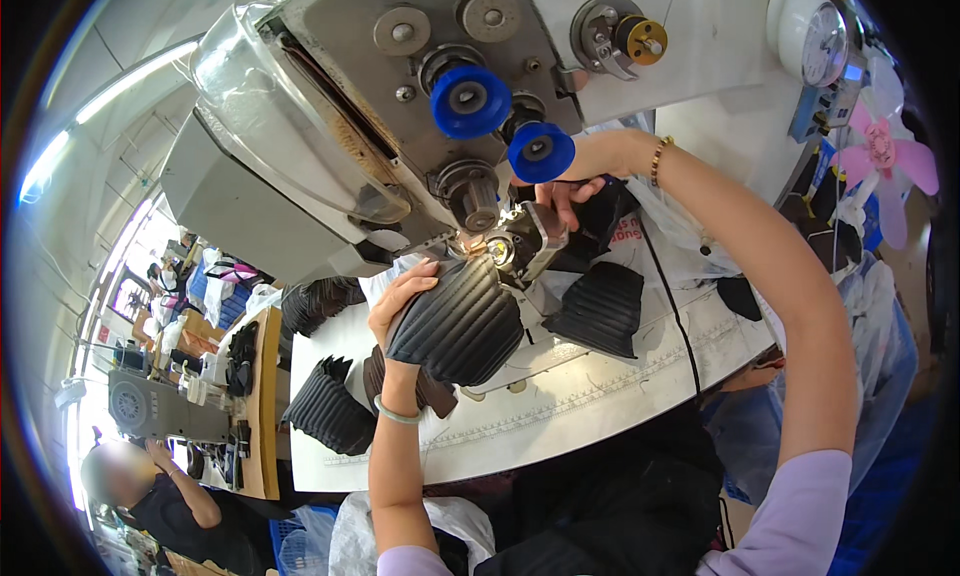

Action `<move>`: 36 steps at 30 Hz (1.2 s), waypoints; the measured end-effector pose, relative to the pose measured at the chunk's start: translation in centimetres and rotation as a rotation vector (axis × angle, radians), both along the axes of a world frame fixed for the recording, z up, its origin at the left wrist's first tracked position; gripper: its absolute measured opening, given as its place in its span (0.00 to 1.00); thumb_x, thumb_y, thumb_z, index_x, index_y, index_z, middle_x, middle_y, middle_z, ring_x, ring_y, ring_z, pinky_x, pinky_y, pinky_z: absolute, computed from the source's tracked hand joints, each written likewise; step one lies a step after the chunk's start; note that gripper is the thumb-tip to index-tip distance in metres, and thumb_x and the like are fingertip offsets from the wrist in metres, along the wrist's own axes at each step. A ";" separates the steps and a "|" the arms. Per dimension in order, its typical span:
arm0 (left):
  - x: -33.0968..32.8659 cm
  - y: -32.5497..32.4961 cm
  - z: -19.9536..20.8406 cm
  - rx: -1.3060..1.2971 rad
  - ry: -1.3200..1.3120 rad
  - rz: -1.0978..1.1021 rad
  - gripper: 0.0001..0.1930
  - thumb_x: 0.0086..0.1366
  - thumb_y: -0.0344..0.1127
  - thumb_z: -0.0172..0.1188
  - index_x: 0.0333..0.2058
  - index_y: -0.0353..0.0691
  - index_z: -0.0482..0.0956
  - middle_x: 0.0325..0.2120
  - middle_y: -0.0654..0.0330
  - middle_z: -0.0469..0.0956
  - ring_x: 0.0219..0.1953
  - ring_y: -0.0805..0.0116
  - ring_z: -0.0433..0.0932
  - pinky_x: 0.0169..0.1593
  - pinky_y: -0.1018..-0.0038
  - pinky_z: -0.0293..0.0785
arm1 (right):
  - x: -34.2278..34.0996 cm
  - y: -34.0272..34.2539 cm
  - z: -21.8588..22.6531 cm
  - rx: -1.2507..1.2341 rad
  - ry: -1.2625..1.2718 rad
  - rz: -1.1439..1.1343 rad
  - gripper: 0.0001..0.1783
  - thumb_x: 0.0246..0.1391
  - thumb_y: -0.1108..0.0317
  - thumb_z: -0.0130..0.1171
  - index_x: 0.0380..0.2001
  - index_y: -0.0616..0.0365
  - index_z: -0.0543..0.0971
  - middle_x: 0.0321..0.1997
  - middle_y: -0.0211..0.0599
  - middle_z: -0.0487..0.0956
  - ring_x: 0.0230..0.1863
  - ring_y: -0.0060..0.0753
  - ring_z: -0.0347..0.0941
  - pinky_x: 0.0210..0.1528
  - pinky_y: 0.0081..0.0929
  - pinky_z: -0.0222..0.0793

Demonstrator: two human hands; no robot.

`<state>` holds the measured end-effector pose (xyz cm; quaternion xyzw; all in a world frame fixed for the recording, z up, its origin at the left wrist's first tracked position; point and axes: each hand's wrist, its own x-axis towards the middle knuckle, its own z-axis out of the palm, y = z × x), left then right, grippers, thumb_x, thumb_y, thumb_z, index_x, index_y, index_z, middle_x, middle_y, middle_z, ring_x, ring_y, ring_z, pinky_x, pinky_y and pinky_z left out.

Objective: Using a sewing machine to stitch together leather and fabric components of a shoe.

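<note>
A black, ribbed, leather-like piece (462, 321) is held up under the head of a sewing machine (470, 96). My left hand (402, 304) grips its left edge, thumb side toward the needle area. The piece's upper edge meets the lit metal parts around the needle, which hide the exact contact. Reaching round behind the machine head, my right hand (568, 198) has its fingers curled beside the metal post and black material (605, 216). A blue knob covers part of that hand, and what its fingers hold cannot be made out.
Another black ribbed piece (600, 308) lies right of the post. More ribbed pieces (330, 408) and a dark brown one (438, 396) rest at left. A black cord (675, 306) crosses the white table (560, 416). A pink fan (880, 146) stands at right; another person (180, 496) sits far left.
</note>
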<state>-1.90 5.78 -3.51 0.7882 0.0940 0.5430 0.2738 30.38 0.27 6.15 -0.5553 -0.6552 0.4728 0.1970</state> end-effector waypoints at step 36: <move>-2.7 -8.1 5.9 0.463 0.252 0.473 0.11 0.64 0.27 0.53 0.40 0.28 0.81 0.43 0.44 0.80 0.47 0.52 0.80 0.52 0.65 0.75 | -7.3 -0.4 -5.1 0.194 0.855 -0.684 0.11 0.53 0.71 0.47 0.23 0.63 0.77 0.17 0.35 0.73 0.15 0.25 0.66 0.16 0.25 0.57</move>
